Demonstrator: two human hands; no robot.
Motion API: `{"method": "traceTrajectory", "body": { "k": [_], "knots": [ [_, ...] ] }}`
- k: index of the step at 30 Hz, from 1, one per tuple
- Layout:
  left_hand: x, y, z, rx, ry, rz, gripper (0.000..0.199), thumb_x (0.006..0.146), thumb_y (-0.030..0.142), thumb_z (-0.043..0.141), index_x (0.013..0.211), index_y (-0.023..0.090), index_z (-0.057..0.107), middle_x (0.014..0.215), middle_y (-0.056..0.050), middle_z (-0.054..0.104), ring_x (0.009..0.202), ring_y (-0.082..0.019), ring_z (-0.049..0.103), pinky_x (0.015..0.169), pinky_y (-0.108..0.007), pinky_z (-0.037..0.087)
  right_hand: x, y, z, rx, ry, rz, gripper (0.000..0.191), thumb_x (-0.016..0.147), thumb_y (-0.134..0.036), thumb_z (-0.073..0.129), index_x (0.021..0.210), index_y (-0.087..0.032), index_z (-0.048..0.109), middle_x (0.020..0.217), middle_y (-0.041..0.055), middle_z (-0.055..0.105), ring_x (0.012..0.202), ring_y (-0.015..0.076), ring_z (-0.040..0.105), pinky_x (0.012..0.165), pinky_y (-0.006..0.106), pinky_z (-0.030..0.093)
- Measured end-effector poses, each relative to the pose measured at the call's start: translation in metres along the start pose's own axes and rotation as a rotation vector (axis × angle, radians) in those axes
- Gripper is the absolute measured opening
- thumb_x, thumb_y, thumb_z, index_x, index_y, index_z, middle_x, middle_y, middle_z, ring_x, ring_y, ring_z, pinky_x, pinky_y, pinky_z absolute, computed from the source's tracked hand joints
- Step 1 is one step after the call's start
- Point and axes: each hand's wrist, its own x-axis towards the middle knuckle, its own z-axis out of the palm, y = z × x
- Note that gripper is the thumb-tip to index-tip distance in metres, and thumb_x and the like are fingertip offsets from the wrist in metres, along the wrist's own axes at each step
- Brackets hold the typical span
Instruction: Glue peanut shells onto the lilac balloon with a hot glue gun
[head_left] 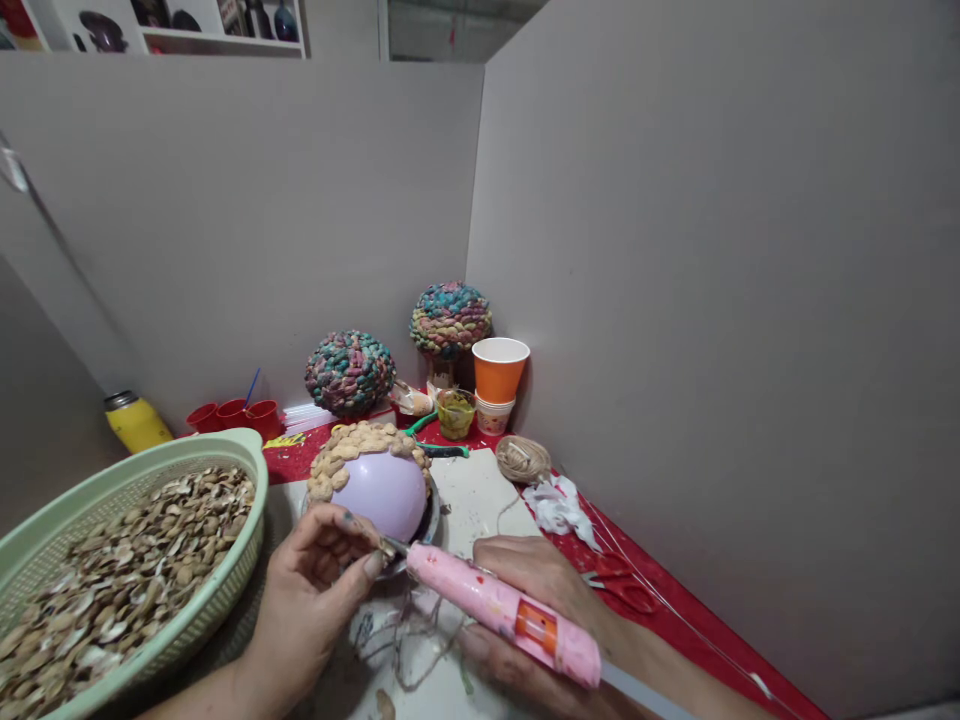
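Observation:
My right hand (536, 575) is wrapped round a pink hot glue gun (480, 595), with a glue stick (637, 690) coming out of its back end. Between the thumb and fingers of my left hand (311, 590) is a small peanut shell (388, 549), and the gun's nozzle meets it. Just beyond my fingers, a lilac balloon (386, 492) rests in a dish, its upper and left sides covered with peanut shells (360, 442). My hand hides part of the dish.
At left stands a green basket (251, 475) full of peanut shells. Behind are two colourful shell-covered balls (350, 373), red cups (262, 418), an orange cup (499, 375) and a glass jar (456, 415). Twine (523, 459), white tissue (559, 507) and red scissors (630, 587) lie right, beside a grey partition (712, 300).

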Motion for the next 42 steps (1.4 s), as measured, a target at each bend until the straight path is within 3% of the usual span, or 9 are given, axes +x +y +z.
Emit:
{"method": "traceTrajectory", "body": {
  "k": [20, 42],
  "knots": [
    [-0.0003, -0.0025, -0.0011, 0.004, -0.003, -0.024, 0.017, 0.071, 0.014, 0.077, 0.079, 0.019, 0.063, 0.075, 0.002, 0.069, 0.071, -0.011, 0.065, 0.069, -0.016, 0.055, 0.0003, -0.0014, -0.0020, -0.072, -0.060, -0.089, 0.029, 0.091, -0.036, 0.046, 0.074, -0.023, 0.026, 0.064, -0.0070, 0.033, 0.052, 0.0118, 0.036, 0.051, 0.028, 0.027],
    [0.0019, 0.0018, 0.0011, -0.014, 0.026, -0.014, 0.018, 0.069, 0.014, 0.078, 0.078, 0.019, 0.063, 0.074, 0.001, 0.069, 0.070, -0.011, 0.065, 0.068, -0.016, 0.055, 0.0020, -0.0008, -0.0006, -0.143, -0.013, -0.143, 0.028, 0.093, -0.038, 0.043, 0.074, -0.023, 0.028, 0.063, -0.0071, 0.035, 0.049, 0.0113, 0.034, 0.048, 0.028, 0.026]
  ]
}}
